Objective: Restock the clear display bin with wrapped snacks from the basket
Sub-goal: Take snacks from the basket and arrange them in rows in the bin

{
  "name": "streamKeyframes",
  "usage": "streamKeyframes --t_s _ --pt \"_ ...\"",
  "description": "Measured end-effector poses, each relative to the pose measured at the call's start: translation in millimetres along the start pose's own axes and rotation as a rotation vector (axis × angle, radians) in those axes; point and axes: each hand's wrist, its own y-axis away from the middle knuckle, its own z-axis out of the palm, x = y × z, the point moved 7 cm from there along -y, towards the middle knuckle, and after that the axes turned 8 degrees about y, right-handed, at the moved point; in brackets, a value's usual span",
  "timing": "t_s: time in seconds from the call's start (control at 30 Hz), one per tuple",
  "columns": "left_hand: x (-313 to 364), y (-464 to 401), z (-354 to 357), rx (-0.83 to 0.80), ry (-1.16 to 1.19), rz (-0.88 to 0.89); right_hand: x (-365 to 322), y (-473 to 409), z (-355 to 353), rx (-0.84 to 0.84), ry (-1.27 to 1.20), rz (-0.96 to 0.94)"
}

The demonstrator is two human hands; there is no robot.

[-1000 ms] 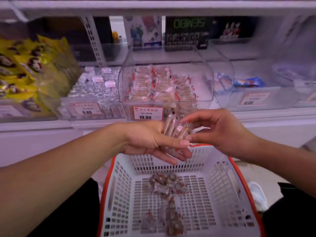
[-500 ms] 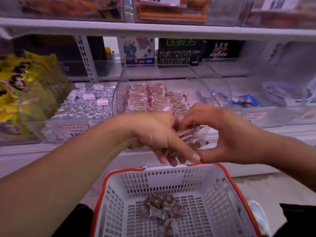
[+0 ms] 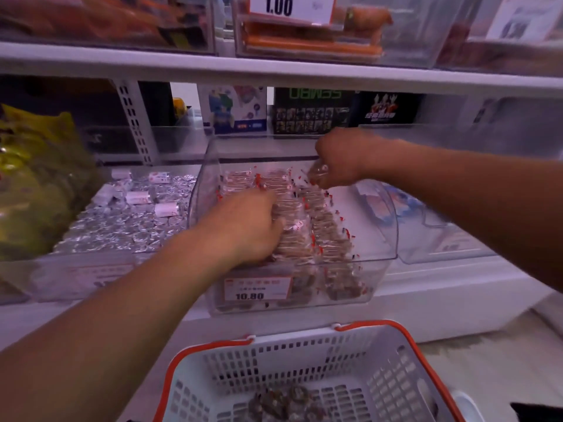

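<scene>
White shop shelving is running across the scene, with clear bins sitting side by side on the lower shelf. At far left, yellow snack bags are filling one bin. Next to them, a bin of silver foil-wrapped sweets is sitting just beside the clear display bin, which is standing at the middle of the shelf and carrying a price tag reading 10.80 on its front.

Rows of wrapped snacks are lying inside this bin. A person's left hand is reaching into its near left part, fingers curled down onto the snacks there; whether they are clamping any is hard to tell. Further right and deeper in, the right hand is hovering over the far rows, its fingers closed together around a small bundle of wrapped snacks, though motion blur is softening the detail.

Beyond the bin, toy boxes are standing at the back. To the right, another clear bin is holding blue packets.

Nearest the viewer, a white basket with an orange rim is sitting below the shelf, with a few more wrapped snacks lying on its floor.
</scene>
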Motion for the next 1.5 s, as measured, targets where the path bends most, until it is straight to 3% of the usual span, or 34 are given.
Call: streamKeyframes --t_s 0.1,0.2,0.33,0.57,0.93,1.07,1.23,1.3,1.4,1.43,1.5 --pt "-10 -3 20 -0.203 -0.03 -0.038 -5 -34 16 -0.065 0.075 0.018" --pt "-15 -7 24 -0.258 -0.032 -0.047 -10 -53 33 -0.198 -0.007 0.0" --pt "-13 -6 24 -0.249 -0.032 -0.034 -14 -53 38 -0.23 0.073 -0.029" --pt "-15 -8 28 -0.256 -0.042 -0.039 -13 -48 25 -0.027 0.192 0.01" --pt "-13 -12 24 -0.191 -0.031 0.017 -18 -40 27 -0.12 0.246 0.031" --pt "-8 -10 13 -0.071 0.014 0.056 -22 -27 12 -0.13 0.193 0.019" --pt "15 10 -23 0.248 0.09 0.167 -32 30 -44 0.132 0.003 0.041" --pt "24 27 -38 0.381 0.111 0.255 -37 75 -64 0.395 -0.195 0.058" --pt "49 65 -37 0.436 0.116 0.545 -44 179 -52 0.966 -0.507 0.216" --pt "57 79 -27 0.424 0.102 0.661 -51 208 -25 1.036 -0.61 0.318" --pt "64 100 11 0.335 0.051 0.79 -78 243 49 0.941 -0.727 0.495"
